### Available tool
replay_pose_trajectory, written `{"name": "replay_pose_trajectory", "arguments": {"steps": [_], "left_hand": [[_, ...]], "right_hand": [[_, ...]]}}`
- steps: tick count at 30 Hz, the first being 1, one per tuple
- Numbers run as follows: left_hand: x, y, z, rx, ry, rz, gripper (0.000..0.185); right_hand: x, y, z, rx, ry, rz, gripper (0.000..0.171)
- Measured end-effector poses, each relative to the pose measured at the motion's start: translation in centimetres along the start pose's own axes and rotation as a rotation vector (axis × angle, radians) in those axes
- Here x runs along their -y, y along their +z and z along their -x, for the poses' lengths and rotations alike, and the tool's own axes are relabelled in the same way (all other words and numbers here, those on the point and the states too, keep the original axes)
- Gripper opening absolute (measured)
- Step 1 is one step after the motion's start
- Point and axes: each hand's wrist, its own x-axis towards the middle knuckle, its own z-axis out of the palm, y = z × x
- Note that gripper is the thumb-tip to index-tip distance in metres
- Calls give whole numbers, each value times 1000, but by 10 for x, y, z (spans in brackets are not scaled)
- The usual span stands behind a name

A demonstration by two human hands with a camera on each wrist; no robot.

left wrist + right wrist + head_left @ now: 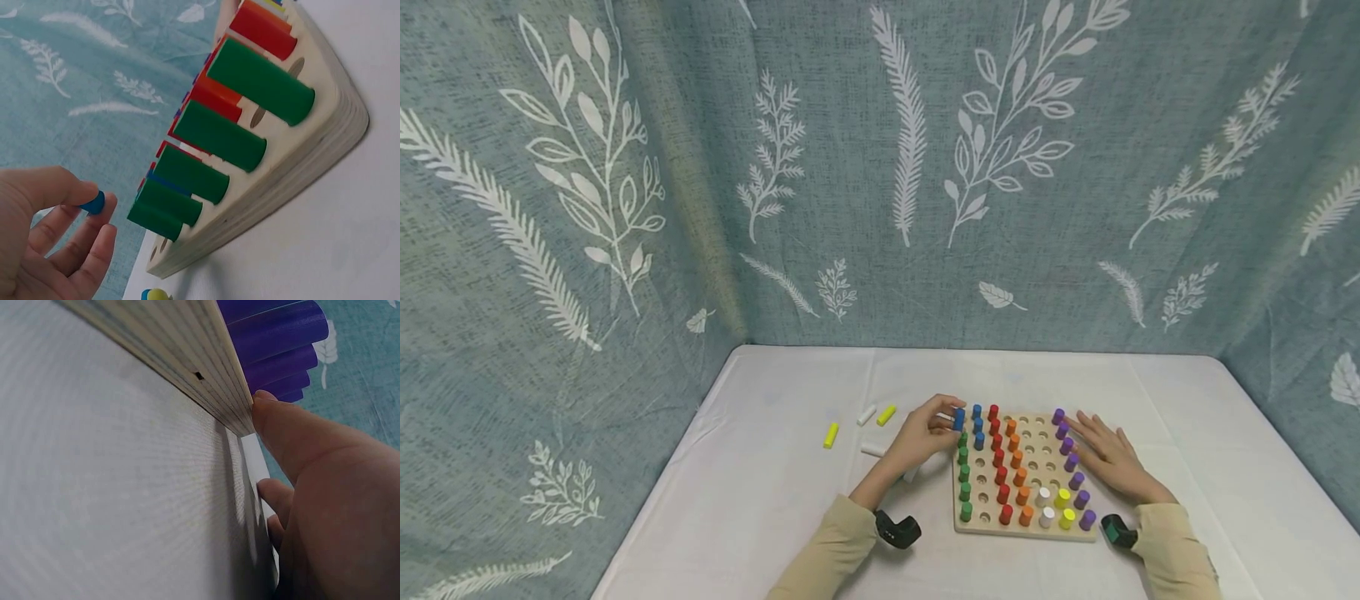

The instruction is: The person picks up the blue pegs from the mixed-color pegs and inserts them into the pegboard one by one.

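ok so my left hand (917,437) pinches a blue peg (958,420), lower frame right of centre; probably light, stiff, slippery, so I'd grip near its top; my right hand (1114,463), lower right, lies fingers extended beside the board (988,529).

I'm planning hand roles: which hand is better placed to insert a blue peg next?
Left, probably: the left hand pinches a blue peg near the other blue pegs in the board. The right hand holds no peg and lies beside the purple pegs.
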Motion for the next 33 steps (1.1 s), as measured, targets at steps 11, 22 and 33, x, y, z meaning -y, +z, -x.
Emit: {"name": "replay_pose_trajectory", "arguments": {"steps": [11, 22, 33], "left_hand": [[-6, 11, 0, 20, -3, 20, 30], [24, 24, -9, 37, 18, -82, 29], [23, 28, -8, 124, 33, -246, 24]], "right_hand": [[-1, 1, -1, -3, 6, 9, 54], [0, 0, 0, -6, 4, 6, 53], [-1, 0, 1, -7, -6, 14, 53]]}}
